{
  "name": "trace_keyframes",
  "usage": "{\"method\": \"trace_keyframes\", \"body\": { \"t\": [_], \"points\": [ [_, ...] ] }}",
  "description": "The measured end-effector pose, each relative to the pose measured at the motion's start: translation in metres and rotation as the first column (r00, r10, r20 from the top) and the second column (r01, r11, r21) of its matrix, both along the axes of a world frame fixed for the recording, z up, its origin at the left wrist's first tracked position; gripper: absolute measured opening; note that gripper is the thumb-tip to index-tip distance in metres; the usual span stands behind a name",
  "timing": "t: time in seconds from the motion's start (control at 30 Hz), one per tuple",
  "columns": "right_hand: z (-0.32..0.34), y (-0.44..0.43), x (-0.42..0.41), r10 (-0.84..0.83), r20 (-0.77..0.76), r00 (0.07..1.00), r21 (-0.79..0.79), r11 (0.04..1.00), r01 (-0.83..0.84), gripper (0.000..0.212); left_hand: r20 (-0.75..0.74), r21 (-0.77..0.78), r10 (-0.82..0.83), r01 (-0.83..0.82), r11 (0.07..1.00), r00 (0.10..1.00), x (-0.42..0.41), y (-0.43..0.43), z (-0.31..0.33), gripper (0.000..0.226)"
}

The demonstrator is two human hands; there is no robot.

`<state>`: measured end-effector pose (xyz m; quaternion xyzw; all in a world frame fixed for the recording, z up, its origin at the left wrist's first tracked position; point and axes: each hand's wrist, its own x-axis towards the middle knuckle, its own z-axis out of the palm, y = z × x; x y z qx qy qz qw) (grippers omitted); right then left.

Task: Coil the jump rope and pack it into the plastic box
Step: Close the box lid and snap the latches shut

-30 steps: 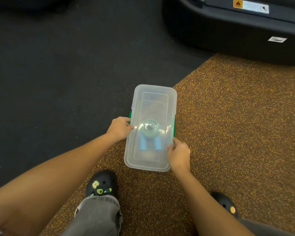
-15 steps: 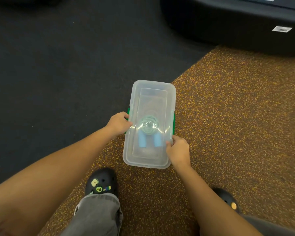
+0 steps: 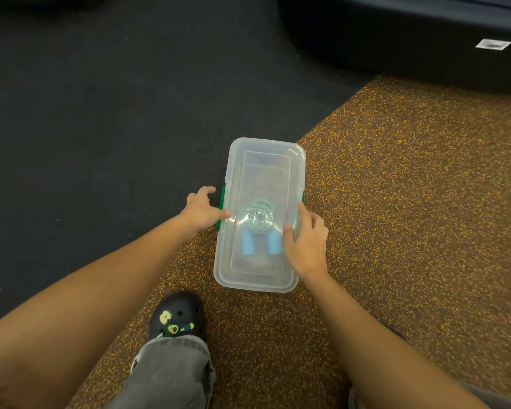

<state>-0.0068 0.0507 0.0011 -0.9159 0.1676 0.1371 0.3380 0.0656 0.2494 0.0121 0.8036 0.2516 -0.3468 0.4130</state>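
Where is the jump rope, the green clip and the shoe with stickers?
jump rope (image 3: 259, 217): head view, on the green coil inside the closed box.
green clip (image 3: 222, 196): head view, on the latch at the box's left side.
shoe (image 3: 176, 315): head view, on its black top.

A clear plastic box (image 3: 258, 215) lies on the speckled floor (image 3: 396, 202), lid on, green latches at its long sides — inside, the jump rope (image 3: 259, 217) sits coiled, its two light-blue handles side by side.
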Motion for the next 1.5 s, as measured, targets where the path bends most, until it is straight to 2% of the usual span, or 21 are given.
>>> {"method": "trace_keyframes", "body": {
  "t": [0.07, 0.13, 0.23, 0.3, 0.33, 0.4, 0.57, 0.63, 0.73, 0.8, 0.87, 1.03, 1.17, 1.23, 1.4, 1.5],
  "points": [
    [-0.006, -0.005, 0.007, -0.169, -0.056, 0.984, 0.167, 0.970, 0.176, 0.060, -0.084, -0.084, 0.097, -0.104, 0.991, 0.992, 0.001, 0.003, -0.002, 0.082],
    [-0.009, -0.012, 0.014, -0.304, -0.265, 0.915, 0.351, 0.854, 0.385, 0.073, -0.144, -0.152, 0.127, -0.148, 0.977, 0.981, -0.002, 0.003, -0.002, 0.082],
    [-0.012, -0.022, 0.015, -0.291, -0.533, 0.795, 0.538, 0.609, 0.583, 0.081, -0.228, -0.251, 0.138, -0.195, 0.948, 0.964, -0.007, 0.000, -0.004, 0.085],
    [-0.010, -0.027, 0.016, -0.263, -0.572, 0.777, 0.593, 0.522, 0.613, 0.072, -0.264, -0.294, 0.116, -0.194, 0.936, 0.958, -0.009, 0.001, -0.005, 0.084],
    [-0.010, -0.029, 0.017, -0.251, -0.560, 0.790, 0.617, 0.510, 0.600, 0.062, -0.271, -0.302, 0.111, -0.194, 0.933, 0.956, -0.009, 0.001, -0.006, 0.080],
    [-0.005, -0.029, 0.021, -0.243, -0.506, 0.827, 0.623, 0.561, 0.546, 0.044, -0.250, -0.302, 0.112, -0.187, 0.935, 0.962, -0.009, 0.001, -0.007, 0.066],
    [0.002, -0.026, 0.025, -0.356, -0.345, 0.868, 0.472, 0.734, 0.489, 0.037, -0.189, -0.303, 0.115, -0.169, 0.938, 0.975, -0.003, 0.001, -0.006, 0.048],
    [0.004, -0.028, 0.025, -0.371, -0.362, 0.855, 0.494, 0.702, 0.513, 0.033, -0.200, -0.323, 0.135, -0.195, 0.926, 0.971, 0.003, 0.004, -0.001, 0.043],
    [0.008, -0.036, 0.027, -0.359, -0.492, 0.793, 0.596, 0.525, 0.608, 0.031, -0.225, -0.333, 0.212, -0.280, 0.901, 0.951, 0.008, 0.009, 0.003, 0.040],
    [0.009, -0.042, 0.030, -0.320, -0.537, 0.780, 0.599, 0.507, 0.620, 0.026, -0.238, -0.337, 0.235, -0.307, 0.890, 0.942, 0.007, 0.011, 0.002, 0.037],
    [0.011, -0.046, 0.035, -0.287, -0.562, 0.776, 0.590, 0.519, 0.619, 0.022, -0.233, -0.330, 0.239, -0.308, 0.892, 0.943, 0.005, 0.012, 0.002, 0.035],
    [0.018, -0.045, 0.043, -0.237, -0.600, 0.765, 0.571, 0.542, 0.616, 0.036, -0.239, -0.339, 0.220, -0.293, 0.894, 0.946, 0.006, 0.016, 0.004, 0.035],
    [0.018, -0.045, 0.046, -0.205, -0.628, 0.750, 0.556, 0.556, 0.618, 0.031, -0.209, -0.313, 0.189, -0.248, 0.917, 0.960, 0.006, 0.013, 0.006, 0.034],
    [0.018, -0.044, 0.048, -0.197, -0.615, 0.764, 0.545, 0.594, 0.592, 0.024, -0.177, -0.266, 0.182, -0.226, 0.937, 0.967, 0.007, 0.011, 0.006, 0.033],
    [0.019, -0.038, 0.055, -0.196, -0.588, 0.784, 0.461, 0.716, 0.525, 0.032, -0.104, -0.196, 0.202, -0.219, 0.956, 0.974, 0.006, 0.001, 0.009, 0.036],
    [0.018, -0.034, 0.058, -0.202, -0.578, 0.791, 0.425, 0.753, 0.503, 0.033, -0.088, -0.163, 0.185, -0.198, 0.967, 0.979, 0.007, -0.005, 0.010, 0.034]
  ]
}}
